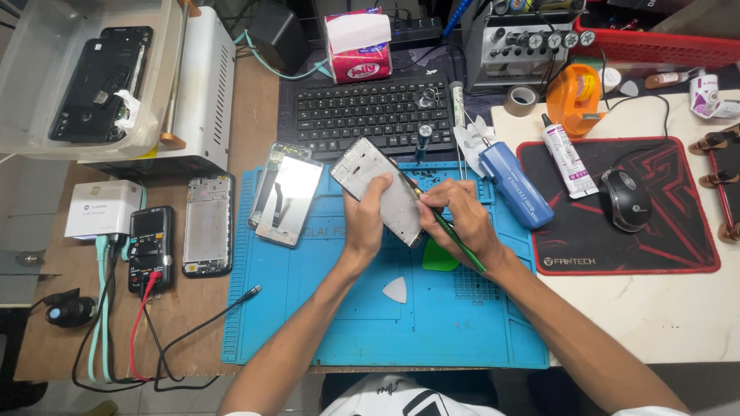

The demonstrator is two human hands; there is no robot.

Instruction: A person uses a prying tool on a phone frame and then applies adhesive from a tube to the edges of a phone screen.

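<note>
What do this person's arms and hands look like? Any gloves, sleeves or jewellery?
Both the left hand and right hand are bare: no gloves, rings or watch visible. The forearms are uncovered too. Only white garment edges show at the bottom of the view, with dark markings on the white fabric between the arms.

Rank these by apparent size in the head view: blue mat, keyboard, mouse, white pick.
1. Blue mat
2. Keyboard
3. Mouse
4. White pick
The differences are plain; nearness to the camera does not alter the order.

Single head cam, looking steeply down from above the bench, fairly close. Blue mat [385,308] centered, keyboard [366,112] at the far edge, forearms entering from the bottom.
</note>
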